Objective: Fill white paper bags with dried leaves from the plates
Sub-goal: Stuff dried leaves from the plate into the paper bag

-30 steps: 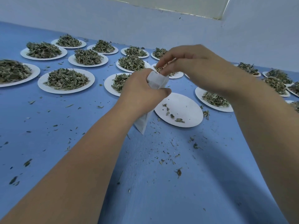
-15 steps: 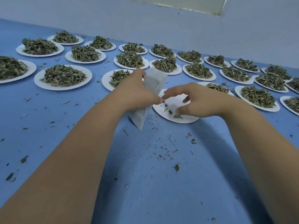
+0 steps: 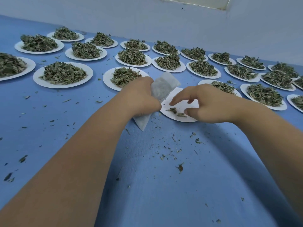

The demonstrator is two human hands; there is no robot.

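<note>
The last leaves [image 3: 175,111] lie on the plate [image 3: 182,104] under the right hand [image 3: 208,104], between its spread finger and thumb. Just left of the plate, the left hand [image 3: 141,99] squeezes the paper bag [image 3: 164,86], mouth up.

Blue table surface [image 3: 164,202], pale bluish-white wall [image 3: 147,18] behind, window edge [image 3: 193,2] at top

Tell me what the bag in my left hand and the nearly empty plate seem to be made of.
Bag, gripped by the left hand: thin matte white paper, perhaps filter paper; it creases softly and a grey shade shows through. Plate: matte white, thin-edged, probably disposable paper, though foam is possible.
</note>
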